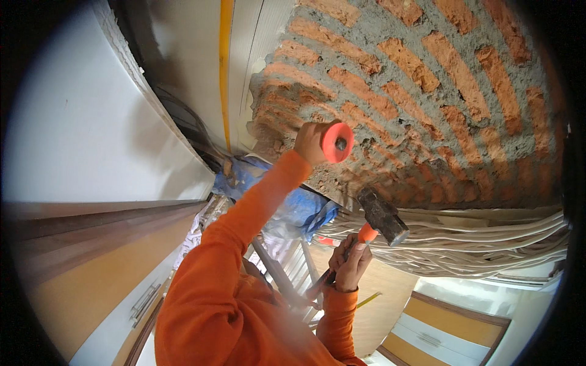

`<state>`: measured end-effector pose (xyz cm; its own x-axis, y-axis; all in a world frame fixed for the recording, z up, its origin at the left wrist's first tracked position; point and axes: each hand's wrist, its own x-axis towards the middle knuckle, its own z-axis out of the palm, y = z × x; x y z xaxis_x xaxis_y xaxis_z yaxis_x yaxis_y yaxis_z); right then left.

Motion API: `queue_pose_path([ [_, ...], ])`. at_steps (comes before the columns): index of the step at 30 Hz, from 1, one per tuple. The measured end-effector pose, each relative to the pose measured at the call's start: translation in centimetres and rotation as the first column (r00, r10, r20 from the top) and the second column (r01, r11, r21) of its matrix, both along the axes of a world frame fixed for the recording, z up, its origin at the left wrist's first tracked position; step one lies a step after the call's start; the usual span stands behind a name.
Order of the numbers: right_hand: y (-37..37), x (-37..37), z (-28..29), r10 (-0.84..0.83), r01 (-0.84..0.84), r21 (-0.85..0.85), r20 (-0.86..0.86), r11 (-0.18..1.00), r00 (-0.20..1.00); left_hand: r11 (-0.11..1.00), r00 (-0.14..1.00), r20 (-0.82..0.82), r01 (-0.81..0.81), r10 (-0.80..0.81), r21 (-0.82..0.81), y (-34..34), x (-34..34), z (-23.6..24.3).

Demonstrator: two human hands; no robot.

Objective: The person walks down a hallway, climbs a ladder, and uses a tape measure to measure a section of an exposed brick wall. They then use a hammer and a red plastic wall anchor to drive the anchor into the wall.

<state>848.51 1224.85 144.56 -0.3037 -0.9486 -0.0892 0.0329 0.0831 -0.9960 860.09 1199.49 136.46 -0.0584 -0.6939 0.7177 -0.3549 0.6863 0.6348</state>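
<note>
My left hand [310, 144] is raised in front of the brick wall, fingers wrapped round a chisel. The chisel's round orange-red hand guard [331, 135] faces me, with its dark striking end [340, 144] in the middle. Its blade is hidden behind the guard and hand. Lower and to the right, my right hand [353, 266] grips a sledge hammer by its orange and dark handle, close below the head. The heavy dark metal hammer head [383, 218] is tilted and stands apart from the chisel. The wall [418, 67] shows bare orange bricks with rough grey mortar.
A bundle of pale cables [464, 238] runs along the wall's edge at the right. Blue plastic sheeting [290, 210] hangs behind my left forearm. A metal ladder [274, 268] stands below me. Drawer cabinets [452, 323] and a large white panel [104, 122] flank the space.
</note>
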Motion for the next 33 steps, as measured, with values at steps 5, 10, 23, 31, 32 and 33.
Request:
queue_pose_path([
  [5,-0.4,0.1,1.1,-0.026,0.023,-0.040,-0.097,0.999,0.995,0.953,0.998,-0.060,-0.002,-0.017,-0.302,-5.6,1.6,0.5],
  [10,-1.4,1.3,3.5,-0.056,0.031,-0.161,-0.157,0.986,0.986,0.928,0.988,-0.149,-0.025,-0.034,-0.372,-6.6,2.7,0.5],
  [23,-12.7,4.7,-0.4,0.138,-0.192,-0.105,-0.381,0.976,0.914,0.911,0.894,-0.175,0.400,-0.412,-0.105,-10.5,2.2,-5.4],
  [31,-9.4,5.5,5.9,0.040,-0.050,-0.407,-0.034,0.912,0.999,0.952,0.830,-0.479,0.303,-0.285,-0.042,-9.8,1.0,-7.3],
  [32,-9.9,4.9,3.7,-0.019,-0.084,-0.437,-0.225,0.895,0.974,0.969,0.845,-0.481,0.244,-0.236,-0.046,-9.2,1.1,-6.0],
  [33,-11.0,4.0,0.5,-0.069,-0.140,-0.460,-0.408,0.877,0.910,0.973,0.857,-0.461,0.217,-0.231,-0.082,-9.3,1.2,-5.8],
])
